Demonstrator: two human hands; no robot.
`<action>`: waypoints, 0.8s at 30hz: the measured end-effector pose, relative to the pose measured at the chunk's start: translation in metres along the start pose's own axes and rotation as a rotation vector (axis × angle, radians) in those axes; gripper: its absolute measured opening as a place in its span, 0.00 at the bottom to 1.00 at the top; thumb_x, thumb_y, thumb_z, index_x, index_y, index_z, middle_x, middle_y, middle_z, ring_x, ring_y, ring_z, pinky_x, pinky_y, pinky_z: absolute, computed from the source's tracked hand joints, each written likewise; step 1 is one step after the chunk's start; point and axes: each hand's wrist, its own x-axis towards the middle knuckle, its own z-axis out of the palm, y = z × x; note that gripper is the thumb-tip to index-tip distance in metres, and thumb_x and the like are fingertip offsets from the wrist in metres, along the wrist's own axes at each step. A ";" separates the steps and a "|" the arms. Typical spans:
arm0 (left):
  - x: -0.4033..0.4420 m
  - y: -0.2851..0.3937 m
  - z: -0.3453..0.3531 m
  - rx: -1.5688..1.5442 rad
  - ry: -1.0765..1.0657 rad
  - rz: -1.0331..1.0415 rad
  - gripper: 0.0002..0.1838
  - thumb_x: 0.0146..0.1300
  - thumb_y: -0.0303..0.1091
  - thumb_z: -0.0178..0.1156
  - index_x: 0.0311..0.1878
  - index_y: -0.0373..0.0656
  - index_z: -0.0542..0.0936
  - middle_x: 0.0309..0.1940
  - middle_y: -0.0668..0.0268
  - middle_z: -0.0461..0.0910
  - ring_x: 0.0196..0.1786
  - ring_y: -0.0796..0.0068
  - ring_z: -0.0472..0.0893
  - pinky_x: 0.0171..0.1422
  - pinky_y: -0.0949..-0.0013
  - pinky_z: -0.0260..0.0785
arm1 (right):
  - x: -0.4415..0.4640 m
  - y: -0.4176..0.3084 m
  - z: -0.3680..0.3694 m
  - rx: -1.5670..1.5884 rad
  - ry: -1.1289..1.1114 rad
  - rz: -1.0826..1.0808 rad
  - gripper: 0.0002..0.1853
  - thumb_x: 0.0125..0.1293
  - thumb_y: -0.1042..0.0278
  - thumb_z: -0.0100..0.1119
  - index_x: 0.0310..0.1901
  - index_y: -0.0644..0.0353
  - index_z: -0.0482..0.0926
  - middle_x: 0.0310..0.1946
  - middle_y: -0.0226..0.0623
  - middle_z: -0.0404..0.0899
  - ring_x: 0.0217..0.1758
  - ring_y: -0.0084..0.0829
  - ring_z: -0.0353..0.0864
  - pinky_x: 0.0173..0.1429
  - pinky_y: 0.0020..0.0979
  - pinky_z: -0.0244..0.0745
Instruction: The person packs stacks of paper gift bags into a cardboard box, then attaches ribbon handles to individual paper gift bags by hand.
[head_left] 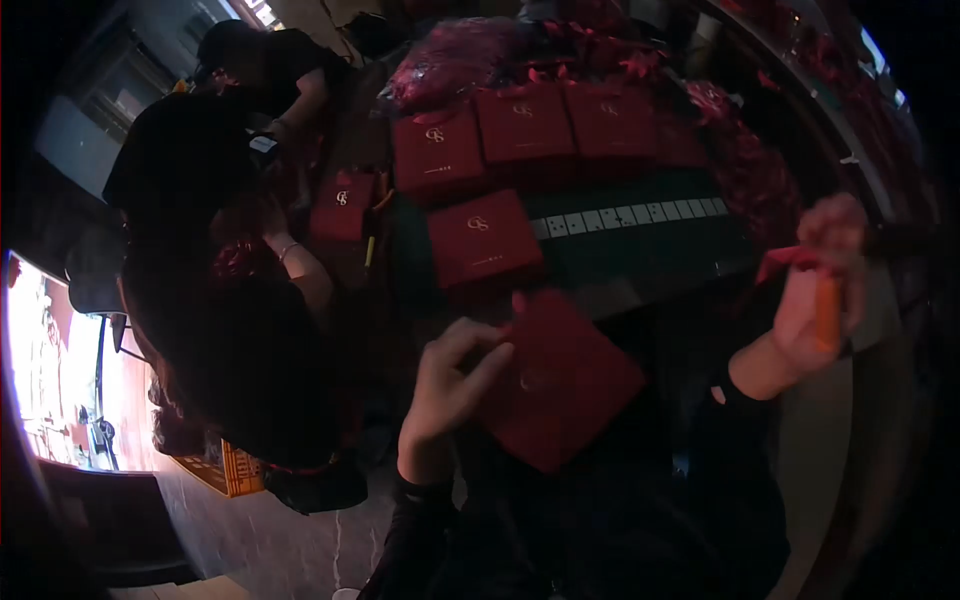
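Our left hand [452, 378] has its thumb and forefinger closed in a pinch at the upper left edge of the red box [570, 385], which is tilted in front of us, off the table, with a bit of red ribbon [518, 302] at its top corner. Our right hand [797, 322] is well apart from it, with an orange thing [828, 312] and a red strip [790, 260] at it; the fingers are blurred, so we cannot tell how far they are closed.

On the table, three boxes [525, 125] in a back row and one nearer box [485, 240] look formed, their lettering showing. We judge the work partly done: the box before us is apart from that group, and the wrapped red bundle [450, 65] suggests more material remains. We cannot tell whether any box is finished inside.
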 end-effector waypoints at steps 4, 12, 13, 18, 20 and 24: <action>-0.002 0.000 0.018 -0.139 0.192 0.032 0.05 0.58 0.23 0.61 0.37 0.35 0.77 0.30 0.68 0.75 0.33 0.83 0.72 0.38 0.79 0.63 | -0.032 0.003 0.042 0.440 0.037 0.248 0.10 0.62 0.70 0.56 0.42 0.67 0.76 0.41 0.46 0.76 0.40 0.33 0.77 0.44 0.30 0.73; -0.003 -0.015 0.047 -0.078 0.256 -0.021 0.12 0.64 0.24 0.56 0.49 0.33 0.77 0.31 0.70 0.75 0.34 0.86 0.71 0.39 0.82 0.63 | -0.077 0.002 0.100 0.656 -0.057 0.648 0.09 0.62 0.81 0.55 0.44 0.66 0.72 0.35 0.42 0.79 0.33 0.26 0.81 0.36 0.23 0.78; -0.003 -0.016 0.050 -0.169 0.246 -0.063 0.13 0.64 0.24 0.55 0.52 0.33 0.76 0.31 0.71 0.75 0.34 0.87 0.71 0.39 0.82 0.63 | -0.078 0.005 0.106 0.711 -0.077 0.680 0.09 0.62 0.81 0.55 0.44 0.66 0.72 0.34 0.43 0.79 0.33 0.27 0.81 0.35 0.23 0.78; -0.004 -0.025 0.045 -0.241 0.181 -0.113 0.16 0.66 0.24 0.51 0.57 0.34 0.72 0.32 0.73 0.74 0.34 0.88 0.70 0.41 0.84 0.63 | -0.088 0.010 0.136 0.518 -0.128 0.685 0.09 0.61 0.82 0.55 0.43 0.66 0.74 0.35 0.41 0.80 0.37 0.27 0.82 0.41 0.24 0.79; -0.004 -0.020 0.047 -0.316 0.196 -0.124 0.17 0.66 0.23 0.51 0.58 0.33 0.71 0.33 0.74 0.74 0.35 0.89 0.69 0.43 0.84 0.62 | -0.089 0.013 0.142 0.307 -0.167 0.582 0.08 0.59 0.82 0.58 0.41 0.66 0.75 0.36 0.39 0.80 0.38 0.26 0.82 0.43 0.23 0.79; -0.002 -0.022 0.045 -0.286 0.158 -0.111 0.19 0.66 0.23 0.51 0.60 0.33 0.70 0.34 0.74 0.74 0.35 0.89 0.69 0.44 0.84 0.62 | -0.085 0.012 0.147 0.245 -0.173 0.608 0.09 0.56 0.84 0.60 0.39 0.65 0.76 0.39 0.40 0.79 0.43 0.30 0.81 0.46 0.27 0.79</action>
